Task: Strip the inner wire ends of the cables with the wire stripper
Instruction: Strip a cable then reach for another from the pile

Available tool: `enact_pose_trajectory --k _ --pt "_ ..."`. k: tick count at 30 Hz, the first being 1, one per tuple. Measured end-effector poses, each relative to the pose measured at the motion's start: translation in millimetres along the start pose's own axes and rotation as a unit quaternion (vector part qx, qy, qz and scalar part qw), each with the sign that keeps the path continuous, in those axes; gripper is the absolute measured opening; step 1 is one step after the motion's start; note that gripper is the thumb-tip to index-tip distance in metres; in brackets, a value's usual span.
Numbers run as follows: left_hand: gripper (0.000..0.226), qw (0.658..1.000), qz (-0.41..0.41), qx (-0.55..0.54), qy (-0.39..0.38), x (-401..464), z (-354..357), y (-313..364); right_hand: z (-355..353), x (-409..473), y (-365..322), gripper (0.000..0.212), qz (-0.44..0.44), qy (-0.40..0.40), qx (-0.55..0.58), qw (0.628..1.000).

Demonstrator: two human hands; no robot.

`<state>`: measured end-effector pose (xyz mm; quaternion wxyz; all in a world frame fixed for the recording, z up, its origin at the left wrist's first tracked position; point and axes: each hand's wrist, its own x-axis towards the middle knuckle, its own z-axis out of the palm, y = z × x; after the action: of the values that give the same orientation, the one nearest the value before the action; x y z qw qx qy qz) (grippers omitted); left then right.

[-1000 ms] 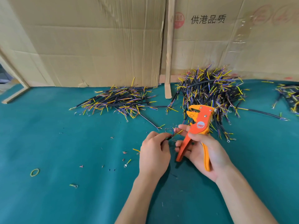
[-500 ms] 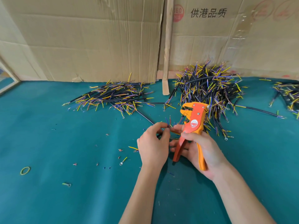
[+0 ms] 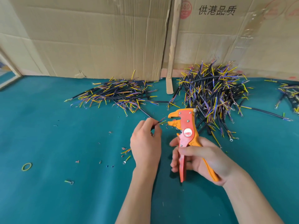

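My left hand (image 3: 146, 143) pinches a thin black cable (image 3: 157, 123) whose coloured inner wire ends fan out to the right, a short gap from the stripper's jaws. My right hand (image 3: 199, 159) grips the handles of the orange and red wire stripper (image 3: 186, 126), held upright with its jaws gaping toward the wire ends. The rest of the held cable is hidden under my left hand. A flat pile of cables (image 3: 116, 94) lies behind on the left, a taller heap (image 3: 212, 92) behind on the right.
Cardboard sheets (image 3: 97, 38) and a wooden strip (image 3: 173, 46) wall off the back of the green table (image 3: 64, 199). Insulation scraps and loose terminals (image 3: 124, 161) dot the cloth, with a rubber band (image 3: 26, 166) at left. More cables (image 3: 289, 92) lie at the far right.
My hands have drawn slightly apart: the wire ends now sit free just left of the stripper's jaws, and the stripper stands more upright with the jaws turned left.
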<state>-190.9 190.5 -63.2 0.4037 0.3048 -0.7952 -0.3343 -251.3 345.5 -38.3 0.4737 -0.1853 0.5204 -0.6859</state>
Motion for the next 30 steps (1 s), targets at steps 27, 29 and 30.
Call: enact_pose_trajectory --k 27,29,30 --pt "0.004 0.999 0.027 0.022 0.037 -4.4 -3.0 5.3 9.0 5.2 3.8 0.017 0.015 0.009 -0.019 1.0" --pt "0.004 0.999 0.03 0.025 0.036 -4.9 -3.3 5.2 10.4 5.6 4.6 0.021 0.016 0.016 -0.022 0.999" --pt "0.004 0.999 0.032 0.025 0.035 -5.1 -3.5 4.9 11.2 6.0 5.2 0.024 0.015 0.025 -0.023 0.999"
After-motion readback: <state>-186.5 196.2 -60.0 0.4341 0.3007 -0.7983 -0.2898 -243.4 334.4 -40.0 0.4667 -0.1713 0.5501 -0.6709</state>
